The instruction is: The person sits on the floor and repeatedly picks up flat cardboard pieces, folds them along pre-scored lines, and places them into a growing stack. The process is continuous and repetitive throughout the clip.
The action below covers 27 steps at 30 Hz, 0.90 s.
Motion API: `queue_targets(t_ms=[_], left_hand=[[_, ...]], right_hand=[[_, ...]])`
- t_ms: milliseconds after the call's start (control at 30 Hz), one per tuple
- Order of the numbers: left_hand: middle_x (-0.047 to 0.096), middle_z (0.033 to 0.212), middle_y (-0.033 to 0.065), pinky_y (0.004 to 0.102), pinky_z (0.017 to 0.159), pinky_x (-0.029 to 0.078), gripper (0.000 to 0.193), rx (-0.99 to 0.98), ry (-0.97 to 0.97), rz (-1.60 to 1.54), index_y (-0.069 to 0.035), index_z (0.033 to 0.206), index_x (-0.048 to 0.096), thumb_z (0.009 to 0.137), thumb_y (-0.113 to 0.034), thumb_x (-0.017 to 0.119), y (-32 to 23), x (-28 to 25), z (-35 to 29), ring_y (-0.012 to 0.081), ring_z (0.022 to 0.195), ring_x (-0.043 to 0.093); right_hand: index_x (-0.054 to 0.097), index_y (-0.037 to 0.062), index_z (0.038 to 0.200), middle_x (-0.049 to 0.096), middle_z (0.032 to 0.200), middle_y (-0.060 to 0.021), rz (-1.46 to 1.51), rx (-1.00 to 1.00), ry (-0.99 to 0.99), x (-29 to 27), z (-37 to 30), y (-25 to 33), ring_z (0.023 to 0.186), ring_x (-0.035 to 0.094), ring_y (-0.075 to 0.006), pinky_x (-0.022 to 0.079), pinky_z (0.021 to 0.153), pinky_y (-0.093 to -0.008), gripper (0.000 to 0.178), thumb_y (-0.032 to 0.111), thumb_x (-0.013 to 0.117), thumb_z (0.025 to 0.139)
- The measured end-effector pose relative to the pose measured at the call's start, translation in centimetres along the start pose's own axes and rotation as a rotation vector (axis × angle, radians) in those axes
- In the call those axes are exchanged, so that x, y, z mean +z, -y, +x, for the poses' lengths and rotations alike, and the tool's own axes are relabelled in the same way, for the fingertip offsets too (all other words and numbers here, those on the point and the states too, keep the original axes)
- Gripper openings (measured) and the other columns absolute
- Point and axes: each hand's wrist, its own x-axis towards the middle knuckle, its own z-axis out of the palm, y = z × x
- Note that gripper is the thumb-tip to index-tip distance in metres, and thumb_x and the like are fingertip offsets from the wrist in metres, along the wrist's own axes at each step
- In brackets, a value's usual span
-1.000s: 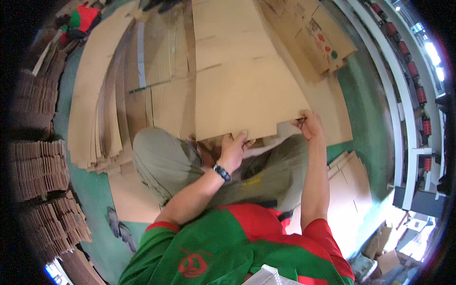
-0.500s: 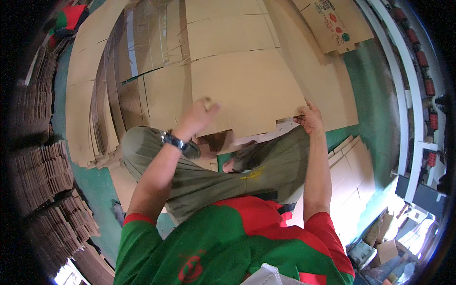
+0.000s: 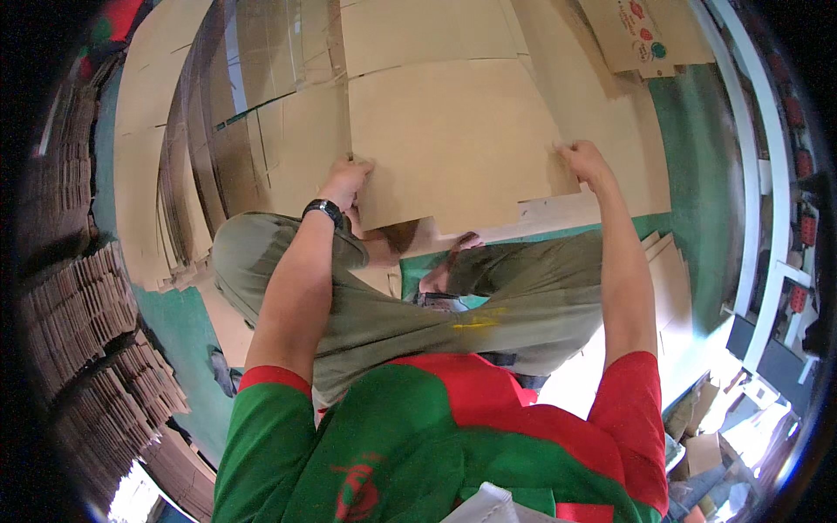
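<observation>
A large flat cardboard sheet (image 3: 453,139), tan with cut slots and flaps, lies in front of my legs. My left hand (image 3: 346,180), below a dark wristwatch, has its fingers closed on the sheet's left edge near the close corner. At the opposite edge my right hand (image 3: 586,164) pinches the cardboard between thumb and fingers. More cardboard sheets lie under and beyond this one. A bundle of cut cardboard (image 3: 196,157) with dark gaps sits to the left of it.
Tall stacks of folded cardboard (image 3: 87,296) line the left side. A printed cardboard piece (image 3: 649,39) lies far right, near a pale metal frame (image 3: 741,174) with red rollers. Green floor (image 3: 711,174) shows between. Another person's red sleeve (image 3: 119,17) appears far left.
My left hand has moved up from above my knee onto the sheet's left edge. My right hand has shifted farther up the right edge. The view has shifted slightly.
</observation>
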Motion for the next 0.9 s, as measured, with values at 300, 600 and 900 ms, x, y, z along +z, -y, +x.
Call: queue_targets(t_ms=[300, 600, 900], left_hand=[[0.063, 0.099, 0.0158, 0.0354, 0.05, 0.051, 0.057, -0.035, 0.013, 0.154, -0.002, 0.136, 0.034, 0.091, -0.022, 0.062, -0.7, 0.3, -1.8, 0.0214, 0.069, 0.063], [0.064, 0.087, 0.0149, 0.0329, 0.045, 0.047, 0.057, 0.012, -0.001, 0.37, 0.004, 0.134, 0.035, 0.09, -0.02, 0.063, 1.7, -0.4, 0.9, 0.0183, 0.056, 0.059], [0.065, 0.091, 0.0148, 0.0324, 0.056, 0.051, 0.052, 0.133, -0.086, 0.395, 0.002, 0.128, 0.041, 0.086, -0.014, 0.067, 3.5, -0.9, 2.0, 0.0194, 0.071, 0.063]], right_hand=[[0.069, -0.0023, 0.093, 0.068, 0.085, -0.0105, 0.339, -0.145, -0.191, 3.3, 5.5, -1.6, 0.074, 0.062, -0.0207, 0.049, 0.068, -0.0364, 0.044, 0.041, 0.066, 0.084], [0.06, 0.0059, 0.079, 0.056, 0.069, -0.0012, 0.345, -0.037, -0.049, 3.8, 5.5, -1.5, 0.06, 0.052, -0.0129, 0.04, 0.049, -0.0306, 0.032, 0.036, 0.066, 0.088], [0.062, 0.003, 0.076, 0.062, 0.069, -0.0057, 0.346, -0.012, 0.018, 3.4, 5.3, -0.8, 0.057, 0.06, -0.0165, 0.048, 0.046, -0.0323, 0.03, 0.031, 0.07, 0.085]])
